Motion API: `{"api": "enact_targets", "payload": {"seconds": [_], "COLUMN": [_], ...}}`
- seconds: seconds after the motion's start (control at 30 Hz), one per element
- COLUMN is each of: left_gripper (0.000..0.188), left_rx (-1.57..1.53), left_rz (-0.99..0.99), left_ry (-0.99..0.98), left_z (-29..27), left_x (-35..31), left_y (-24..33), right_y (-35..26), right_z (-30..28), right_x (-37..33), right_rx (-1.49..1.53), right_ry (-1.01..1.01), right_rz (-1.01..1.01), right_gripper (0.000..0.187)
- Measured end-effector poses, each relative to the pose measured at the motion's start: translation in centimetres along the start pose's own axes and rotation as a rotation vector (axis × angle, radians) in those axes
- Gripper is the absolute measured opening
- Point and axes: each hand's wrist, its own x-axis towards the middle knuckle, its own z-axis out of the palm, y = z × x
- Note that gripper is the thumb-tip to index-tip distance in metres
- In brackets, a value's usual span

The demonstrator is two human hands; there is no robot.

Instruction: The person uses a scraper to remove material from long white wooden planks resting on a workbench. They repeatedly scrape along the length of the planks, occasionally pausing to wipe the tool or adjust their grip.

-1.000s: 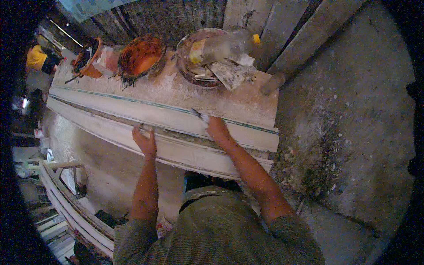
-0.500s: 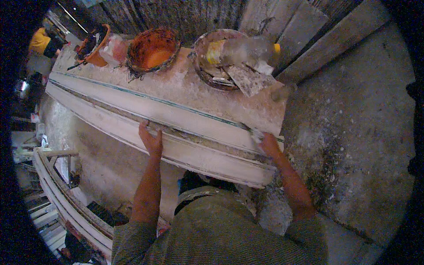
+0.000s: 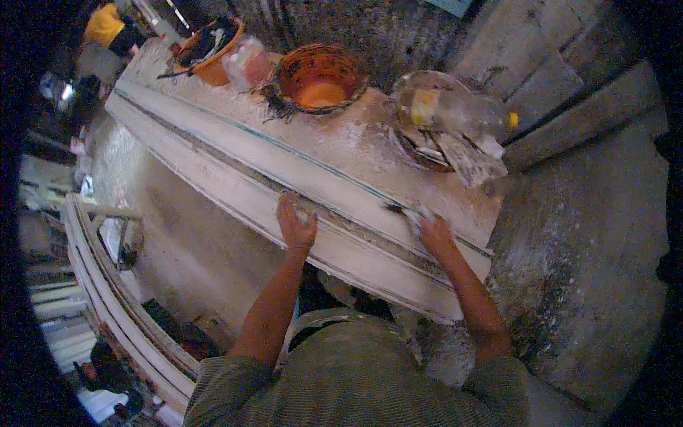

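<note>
Holding a small blurred tool (image 3: 407, 215) in the right hand (image 3: 435, 235), at the green-striped far board (image 3: 249, 149) along the worktop (image 3: 327, 139)'s near side. Curling the left hand (image 3: 297, 222) over the near board (image 3: 213, 178), too blurred to tell whether empty.

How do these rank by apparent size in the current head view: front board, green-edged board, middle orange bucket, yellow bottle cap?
1. Front board and green-edged board: alike; the front one's nearness leaves them unranked
2. Middle orange bucket
3. Yellow bottle cap
</note>
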Motion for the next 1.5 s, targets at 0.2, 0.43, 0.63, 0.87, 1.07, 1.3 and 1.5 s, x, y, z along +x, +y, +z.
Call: {"api": "enact_targets", "payload": {"seconds": [0.2,0.43,0.63,0.87,1.07,1.3,1.5], "left_gripper": [0.077,0.073,0.067,0.063,0.058,0.051,0.047], "left_rx": [-0.074,-0.502,-0.404,-0.439,-0.335,-0.192,-0.332], "left_rz": [-0.04,-0.128,-0.184,-0.367,-0.351,-0.481,-0.623], "left_ry": [-0.073,-0.211,-0.179,0.144,0.057,0.221,0.331], "left_z": [-1.3,-4.8,-13.7,-15.3,-17.0,-20.2,-24.7], "left_x": [0.7,1.3,3.7,8.1,7.3,-0.8,-5.3], "left_y": [0.7,-1.9,-13.4,-18.1,-17.7,-23.2,-23.8], "right_y": [0.7,-12.4,-8.8,-14.5,-13.2,-13.7,-12.0], "right_z": [-0.6,0.2,-1.6,-3.6,-2.8,-0.6,-1.2], "right_x": [2.2,17.8,2.6,5.3,4.4,6.9,4.1], "right_rx": [-0.024,-0.048,-0.165,0.011,-0.089,-0.046,-0.059], "right_ry": [0.0,-0.194,0.148,-0.02,0.026,-0.041,0.297], "right_rz": [-0.142,-0.019,-0.009,0.102,-0.07,-0.016,-0.228], "right_gripper": [0.042,0.042,0.053,0.045,0.05,0.05,0.042]}}
